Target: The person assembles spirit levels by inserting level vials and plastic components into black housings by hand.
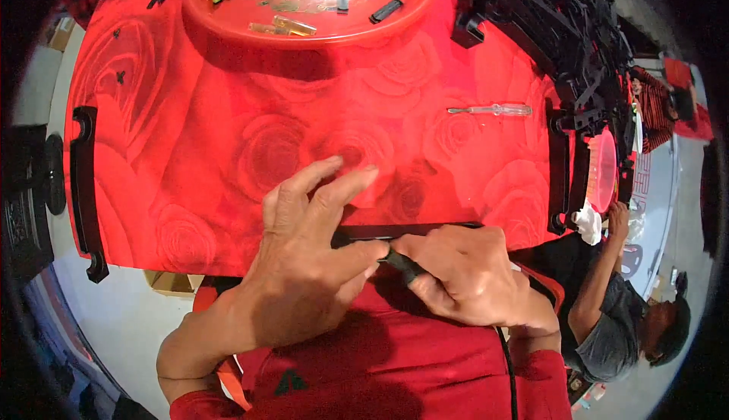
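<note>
A small black plastic piece [403, 266] is between my hands at the near edge of the table. My right hand [467, 276] closes round it, with thumb and curled forefinger on it. The thumb of my left hand [300, 249] presses its left end, and a lower finger shows just under that thumb. The left fore and middle fingers stretch out over the tablecloth. Just beyond the piece, a long black bar [372, 232] runs along the table edge, partly hidden by both hands. How the piece and bar meet is hidden.
A red tray [319, 39] of black and yellow-green plastic parts stands at the far side. A clear-handled screwdriver [497, 109] lies right of centre. Black brackets lie left [84, 184] and right [558, 173]. Black parts [524, 25] pile far right. A co-worker [607, 321] sits at right.
</note>
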Demonstrator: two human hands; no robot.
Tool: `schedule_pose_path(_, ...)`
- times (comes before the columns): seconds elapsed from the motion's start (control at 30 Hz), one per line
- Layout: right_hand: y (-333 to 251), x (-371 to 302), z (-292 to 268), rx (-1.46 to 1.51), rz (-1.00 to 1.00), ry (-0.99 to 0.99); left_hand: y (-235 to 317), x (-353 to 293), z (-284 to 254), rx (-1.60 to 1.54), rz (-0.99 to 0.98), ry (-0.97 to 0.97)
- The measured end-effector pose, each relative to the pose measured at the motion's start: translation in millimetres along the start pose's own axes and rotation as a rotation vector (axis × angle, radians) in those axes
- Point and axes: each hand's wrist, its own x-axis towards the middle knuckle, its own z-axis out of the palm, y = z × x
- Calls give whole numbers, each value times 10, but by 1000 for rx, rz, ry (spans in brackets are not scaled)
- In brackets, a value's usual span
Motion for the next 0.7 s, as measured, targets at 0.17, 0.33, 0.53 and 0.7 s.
schedule_pose_path(0.17, 7, 27, -26, 86, 31, -38, 75, -9, -13, 17, -35, -10)
schedule_pose_path(0.33, 45, 1, -71, 179, -18, -10, 84, -6, -34, 13, 5, -13)
schedule_pose_path(0.53, 54, -240, -148, -7, -46, 41, 40, -28, -29, -2, 26, -28)
schedule_pose_path(0.7, 57, -395, -258, -86, 68, 14, 5, -37, -21, 7, 14, -76)
